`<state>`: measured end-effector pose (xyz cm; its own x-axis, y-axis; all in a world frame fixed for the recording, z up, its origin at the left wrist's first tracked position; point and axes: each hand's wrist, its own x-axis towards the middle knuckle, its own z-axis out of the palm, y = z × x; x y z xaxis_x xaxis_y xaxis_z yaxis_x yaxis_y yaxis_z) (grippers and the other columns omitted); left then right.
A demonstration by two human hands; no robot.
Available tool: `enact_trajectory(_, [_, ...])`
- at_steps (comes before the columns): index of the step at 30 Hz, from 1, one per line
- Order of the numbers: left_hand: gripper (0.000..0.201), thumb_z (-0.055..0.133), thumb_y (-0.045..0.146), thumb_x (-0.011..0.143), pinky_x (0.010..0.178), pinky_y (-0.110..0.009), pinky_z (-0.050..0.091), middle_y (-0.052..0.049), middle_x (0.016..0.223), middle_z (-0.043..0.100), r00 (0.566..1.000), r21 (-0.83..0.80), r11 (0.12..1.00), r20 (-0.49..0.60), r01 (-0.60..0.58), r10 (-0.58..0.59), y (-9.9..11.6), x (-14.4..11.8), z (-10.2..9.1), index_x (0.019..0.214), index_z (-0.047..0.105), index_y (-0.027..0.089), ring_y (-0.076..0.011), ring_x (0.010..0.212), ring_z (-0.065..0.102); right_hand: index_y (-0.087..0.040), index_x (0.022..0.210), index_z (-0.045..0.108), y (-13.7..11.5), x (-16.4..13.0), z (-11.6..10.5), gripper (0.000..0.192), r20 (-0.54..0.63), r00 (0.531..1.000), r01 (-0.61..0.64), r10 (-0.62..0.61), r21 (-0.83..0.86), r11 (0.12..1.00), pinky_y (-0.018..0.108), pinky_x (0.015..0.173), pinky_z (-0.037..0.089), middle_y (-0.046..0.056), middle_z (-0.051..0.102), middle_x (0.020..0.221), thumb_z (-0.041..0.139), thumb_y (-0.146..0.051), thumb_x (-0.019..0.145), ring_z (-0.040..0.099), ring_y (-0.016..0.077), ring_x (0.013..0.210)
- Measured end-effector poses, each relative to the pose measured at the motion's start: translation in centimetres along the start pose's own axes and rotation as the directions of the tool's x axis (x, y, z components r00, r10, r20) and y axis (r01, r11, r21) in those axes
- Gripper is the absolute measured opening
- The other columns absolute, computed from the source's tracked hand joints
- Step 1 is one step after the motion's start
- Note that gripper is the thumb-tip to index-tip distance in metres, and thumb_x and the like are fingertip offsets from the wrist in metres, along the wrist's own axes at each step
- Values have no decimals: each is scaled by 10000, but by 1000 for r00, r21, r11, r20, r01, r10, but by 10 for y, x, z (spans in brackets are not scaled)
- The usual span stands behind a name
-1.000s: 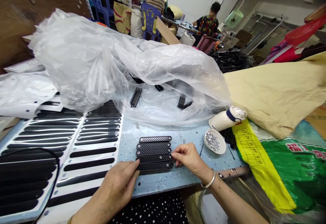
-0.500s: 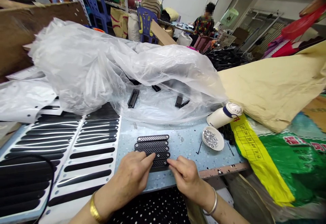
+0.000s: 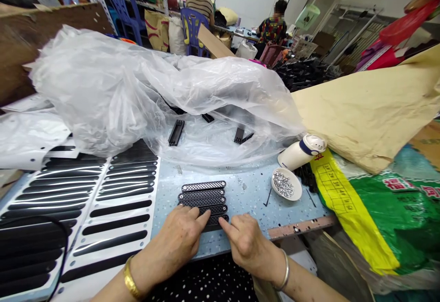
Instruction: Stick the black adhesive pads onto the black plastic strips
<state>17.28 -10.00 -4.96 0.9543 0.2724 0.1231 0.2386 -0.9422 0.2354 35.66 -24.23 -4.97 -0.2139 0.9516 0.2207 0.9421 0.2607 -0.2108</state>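
My left hand (image 3: 180,240) and my right hand (image 3: 245,242) both rest at the near edge of the pale blue surface (image 3: 247,192), on a small row of black textured strips (image 3: 202,199) that lie side by side, touching one another, straight in front of me. The left fingers (image 3: 199,217) lie spread and flat across the nearest strips, pressing down rather than gripping; the index finger points toward the right. The right fingers (image 3: 228,226) are loosely curled, with the index finger stretched out to touch the right end of the nearest strip. Neither hand grips anything. I wear a gold bangle (image 3: 129,281) on the left wrist and a silver bangle (image 3: 285,272) on the right.

Just right of the strips, well clear of my hands, stands a small white dish (image 3: 286,186) of shiny little metal pieces, and behind it a white bottle (image 3: 300,151) lies on its side. To my left lie white sheets with long black slots (image 3: 103,201). Behind the strips a big crumpled clear plastic bag (image 3: 137,86) covers a few more black parts (image 3: 176,132). A yellow and green sack (image 3: 378,210) lies to the right. Two people sit at tables far behind.
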Motion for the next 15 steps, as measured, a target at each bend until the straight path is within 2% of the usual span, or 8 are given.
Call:
enact_trajectory(9, [540, 461, 8, 801, 644, -323, 478, -37, 780, 609, 998, -47, 999, -53, 19, -21, 0, -29, 4, 1300, 533, 204, -192, 671, 557, -4, 1244, 560, -2, 0, -2, 508, 57, 998, 33, -30, -38, 999, 376, 582, 467, 103, 593, 761, 400, 18, 762, 519, 225, 673])
enact_trajectory(15, [573, 420, 12, 826, 626, -313, 476, -33, 742, 614, 999, -58, 998, -49, -8, 5, -1, -33, 8, 1373, 477, 174, -179, 622, 547, -15, 1221, 592, 6, -4, -8, 529, 88, 995, 45, -39, -67, 997, 374, 575, 438, 103, 588, 745, 414, 21, 724, 496, 224, 672])
